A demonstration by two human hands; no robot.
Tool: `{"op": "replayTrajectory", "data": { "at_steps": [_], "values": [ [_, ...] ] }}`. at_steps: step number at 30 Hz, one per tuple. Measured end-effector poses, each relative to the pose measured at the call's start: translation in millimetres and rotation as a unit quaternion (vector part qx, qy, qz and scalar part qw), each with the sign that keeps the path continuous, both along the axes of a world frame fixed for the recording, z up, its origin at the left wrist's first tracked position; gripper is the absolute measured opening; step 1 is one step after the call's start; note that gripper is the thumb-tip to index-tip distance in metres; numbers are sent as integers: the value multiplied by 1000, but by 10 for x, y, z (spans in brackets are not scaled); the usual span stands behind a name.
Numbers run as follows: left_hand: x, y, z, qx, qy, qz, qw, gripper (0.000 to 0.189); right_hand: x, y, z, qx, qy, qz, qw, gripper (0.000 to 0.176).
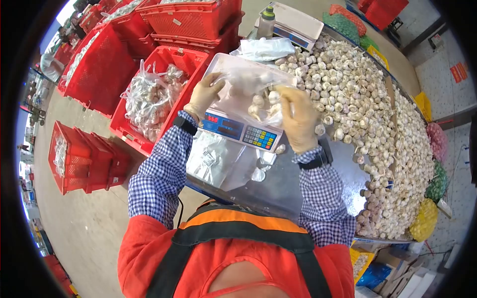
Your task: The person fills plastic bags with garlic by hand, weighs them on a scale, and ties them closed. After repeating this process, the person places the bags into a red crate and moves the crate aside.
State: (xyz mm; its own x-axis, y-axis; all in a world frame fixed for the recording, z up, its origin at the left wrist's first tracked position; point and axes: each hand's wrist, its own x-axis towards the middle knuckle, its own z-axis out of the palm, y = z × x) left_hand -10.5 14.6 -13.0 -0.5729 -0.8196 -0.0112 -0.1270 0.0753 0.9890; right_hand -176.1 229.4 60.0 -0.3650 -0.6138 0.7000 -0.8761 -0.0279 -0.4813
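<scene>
Both my gloved hands hold a clear plastic bag [253, 92] partly filled with garlic bulbs, resting on a digital scale [242, 131] with a red display. My left hand [203, 95] grips the bag's left edge near its mouth. My right hand [298, 119] grips the bag's right side, just above the scale's keypad. A large heap of loose garlic bulbs [367, 114] covers the metal table [283, 184] to the right of the scale.
A red crate [186, 62] at the left holds filled garlic bags [149, 99]. More red crates [84, 159] stand stacked on the floor. Empty plastic bags [218, 161] lie below the scale. A second scale [295, 22] and bottle [267, 22] sit behind. Mesh sacks [432, 184] line the right edge.
</scene>
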Motion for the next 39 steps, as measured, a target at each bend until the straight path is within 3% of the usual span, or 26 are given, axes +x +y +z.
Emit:
{"op": "replayTrajectory", "data": {
  "at_steps": [1, 2, 4, 5, 7, 10, 13, 14, 15, 16, 17, 19, 21, 22, 24, 25, 27, 29, 30, 31, 33, 35, 37, 38, 39],
  "values": [
    [-12, 0, 22, -8, -11, -24, 1000, 38, 74, -72, 28, 57, -45, 137, 988, 40],
    [-21, 8, 48, -18, -21, -47, 998, 38, 96, -218, -18, 61, -46, 138, 988, 40],
    [-24, 86, 128, -28, -24, -45, 998, 38, 87, -529, -185, 356, 9, 81, 931, 39],
    [-6, 119, 164, -24, -47, -51, 997, 38, 105, -552, -272, 357, 12, 86, 930, 39],
    [73, 154, 225, -25, -77, -74, 994, 39, 161, -586, -438, 496, 67, 51, 864, 41],
    [203, 153, 193, -116, -99, -69, 986, 42, 116, -538, -665, 425, -6, 81, 902, 41],
    [295, 168, 331, -72, -106, -29, 991, 49, 81, -324, -583, 259, -117, 95, 954, 45],
    [295, 135, 318, -70, -106, -26, 992, 49, 78, -199, -470, 174, -207, 105, 957, 46],
    [298, 99, 297, -63, -42, -9, 997, 54, 109, -39, -301, 90, -293, 114, 945, 47],
    [312, 77, 271, -55, 21, 8, 998, 58, 215, 171, 78, 102, -315, 30, 943, 48],
    [317, 77, 338, -75, 45, 24, 996, 64, 130, 347, 70, 46, -308, 20, 950, 49],
    [294, 98, 512, -76, 74, 49, 993, 69, -215, 704, 92, 165, -270, -41, 948, 47],
    [176, 32, 585, -89, 85, 58, 991, 71, -641, 991, 34, 458, -84, -115, 878, 50],
    [75, 18, 648, -118, 64, 63, 989, 75, -810, 1073, -43, 458, -83, -118, 877, 50],
    [-155, 24, 686, -144, 43, 68, 986, 78, -1052, 1100, -180, 631, 0, -111, 767, 55],
    [-294, 23, 701, -166, 29, 45, 985, 86, -1049, 985, -110, 672, 82, -120, 726, 44],
    [-571, -7, 771, -191, 14, 24, 981, 94, -1012, 754, 4, 459, 116, -117, 873, 32],
    [-812, 5, 836, -212, -176, -42, 960, 94, -844, 304, 276, 291, 183, -60, 937, 29],
    [-899, 40, 822, -213, -178, -45, 960, 94, -823, 45, 331, 238, 219, 15, 946, 30],
    [-988, 77, 769, -287, -261, -25, 921, 92, -816, -210, 354, 182, 254, 88, 946, 32],
    [-1086, -3, 578, -407, -360, -23, 839, 81, -760, -628, 332, 200, 320, 154, 913, 36],
    [-981, -156, 558, -384, -369, -113, 839, 69, -668, -907, 298, 385, 256, 171, 870, 32],
    [-781, -233, 575, -399, -398, -164, 810, 35, -559, -1044, 192, 501, 213, 149, 825, 30],
    [-689, -299, 489, -405, -400, -184, 802, 23, -563, -1031, 101, 503, 212, 142, 826, 30],
    [-585, -305, 492, -401, -394, -190, 805, 22, -552, -998, -24, 555, 221, 157, 787, 29]
  ]
}}
